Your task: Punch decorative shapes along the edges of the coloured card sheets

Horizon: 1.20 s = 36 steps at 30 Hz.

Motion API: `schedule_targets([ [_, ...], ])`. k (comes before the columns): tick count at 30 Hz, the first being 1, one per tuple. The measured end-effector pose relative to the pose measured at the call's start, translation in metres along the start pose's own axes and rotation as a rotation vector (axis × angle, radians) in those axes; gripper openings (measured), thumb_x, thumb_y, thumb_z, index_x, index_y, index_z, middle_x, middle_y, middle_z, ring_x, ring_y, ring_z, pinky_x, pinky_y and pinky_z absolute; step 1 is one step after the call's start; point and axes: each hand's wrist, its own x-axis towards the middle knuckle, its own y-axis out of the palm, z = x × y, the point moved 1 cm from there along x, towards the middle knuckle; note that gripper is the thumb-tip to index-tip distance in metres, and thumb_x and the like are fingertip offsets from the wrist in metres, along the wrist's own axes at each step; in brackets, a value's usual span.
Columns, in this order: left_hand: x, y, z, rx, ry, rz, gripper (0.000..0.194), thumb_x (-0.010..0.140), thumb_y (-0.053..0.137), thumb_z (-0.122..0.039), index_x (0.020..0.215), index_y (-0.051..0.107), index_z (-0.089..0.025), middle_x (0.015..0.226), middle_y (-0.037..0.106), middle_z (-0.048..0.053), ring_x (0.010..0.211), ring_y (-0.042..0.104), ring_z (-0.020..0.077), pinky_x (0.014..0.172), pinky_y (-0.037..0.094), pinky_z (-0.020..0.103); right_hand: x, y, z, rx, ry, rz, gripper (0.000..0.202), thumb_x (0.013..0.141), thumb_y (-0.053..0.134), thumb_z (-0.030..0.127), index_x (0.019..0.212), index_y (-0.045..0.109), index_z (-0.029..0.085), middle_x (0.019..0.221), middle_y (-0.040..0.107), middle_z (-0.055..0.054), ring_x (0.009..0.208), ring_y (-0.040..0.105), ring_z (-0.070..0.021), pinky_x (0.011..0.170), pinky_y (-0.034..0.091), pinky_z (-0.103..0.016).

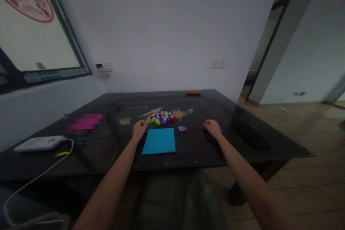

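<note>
My left hand (139, 129) rests closed on the dark table, just left of a blue sheet or board (159, 141), with nothing visible in it. Farther right, my right hand (212, 128) also lies closed on the table and shows nothing between its fingers. Behind the blue board sits a cluster of several small red, green and purple pieces (162, 118) with white round tops. A small pile of pink, white and blue bits (182, 128) lies between the board and my right hand.
The dark table (188, 156) bears a white device (40, 143) with a cable at left, a pink blurred item (85, 123), a yellow strip (62, 153), a black flat object (250, 134) at right and a brown bar (193, 93) by the wall.
</note>
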Motion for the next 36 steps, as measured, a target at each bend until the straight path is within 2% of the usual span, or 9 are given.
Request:
schedule_targets([
  [6,-0.001,0.000,-0.002,0.044,-0.003,0.029,0.022,0.073,0.048,-0.028,0.055,0.039,-0.019,0.052,0.041,-0.005,0.054,0.040,0.0111,0.053,0.026,0.022,0.001,0.002,-0.005,0.078,-0.015,-0.031,0.024,0.073,0.054,0.026,0.054,0.040,0.020,0.054,0.044,0.003,0.052,0.038,-0.0111,0.051,0.025,-0.023],
  [9,-0.002,-0.001,-0.004,0.046,-0.005,0.034,0.022,0.074,0.048,-0.029,0.056,0.039,-0.019,0.053,0.042,-0.005,0.055,0.041,0.0110,0.053,0.026,0.022,0.002,0.008,0.007,0.287,-0.130,-0.032,0.010,0.071,0.056,0.025,0.065,0.049,0.020,0.062,0.052,0.001,0.059,0.048,-0.0129,0.057,0.035,-0.023],
  [10,-0.003,-0.001,-0.005,0.046,-0.004,0.034,0.022,0.074,0.048,-0.029,0.056,0.039,-0.019,0.053,0.042,-0.005,0.055,0.041,0.0109,0.054,0.027,0.022,0.002,0.012,0.015,0.396,-0.204,0.002,0.007,0.071,0.057,0.025,0.071,0.053,0.019,0.068,0.057,0.000,0.064,0.052,-0.0139,0.061,0.040,-0.024],
  [13,-0.003,-0.001,-0.005,0.048,-0.007,0.041,0.022,0.074,0.048,-0.029,0.057,0.039,-0.019,0.053,0.042,-0.005,0.055,0.041,0.0109,0.053,0.026,0.022,0.000,0.027,0.048,0.665,-0.458,0.226,0.022,0.079,0.051,0.031,0.095,0.059,0.018,0.095,0.066,-0.006,0.086,0.061,-0.0170,0.078,0.046,-0.030],
  [16,-0.003,-0.001,-0.004,0.054,-0.006,0.049,0.021,0.074,0.048,-0.029,0.057,0.040,-0.019,0.053,0.043,-0.005,0.054,0.042,0.0110,0.052,0.026,0.022,-0.002,0.042,0.077,0.555,-0.601,0.340,0.032,0.086,0.045,0.031,0.113,0.058,0.019,0.116,0.062,-0.009,0.107,0.057,-0.0205,0.093,0.042,-0.037],
  [19,-0.003,0.001,-0.003,0.058,0.010,0.058,0.021,0.075,0.048,-0.029,0.058,0.040,-0.019,0.053,0.043,-0.005,0.055,0.043,0.0111,0.053,0.026,0.022,-0.006,0.050,0.088,0.387,-0.690,0.412,0.040,0.089,0.042,0.031,0.125,0.052,0.018,0.128,0.056,-0.011,0.117,0.052,-0.0234,0.100,0.038,-0.041],
  [27,0.000,0.005,0.002,0.117,0.020,0.083,0.023,0.075,0.047,-0.032,0.057,0.040,-0.020,0.054,0.046,-0.003,0.056,0.045,0.0121,0.054,0.027,0.023,-0.029,0.042,0.084,0.239,-0.818,0.479,0.046,0.092,0.038,0.033,0.136,0.041,0.020,0.144,0.037,-0.006,0.133,0.033,-0.0203,0.111,0.026,-0.040],
  [36,-0.001,0.004,0.003,0.129,0.023,0.093,0.023,0.075,0.047,-0.034,0.058,0.041,-0.020,0.055,0.048,-0.003,0.056,0.047,0.0124,0.055,0.029,0.023,-0.062,0.021,0.086,0.216,-0.857,0.529,0.050,0.092,0.039,0.037,0.138,0.038,0.018,0.146,0.032,-0.007,0.136,0.027,-0.0204,0.113,0.022,-0.040],
])
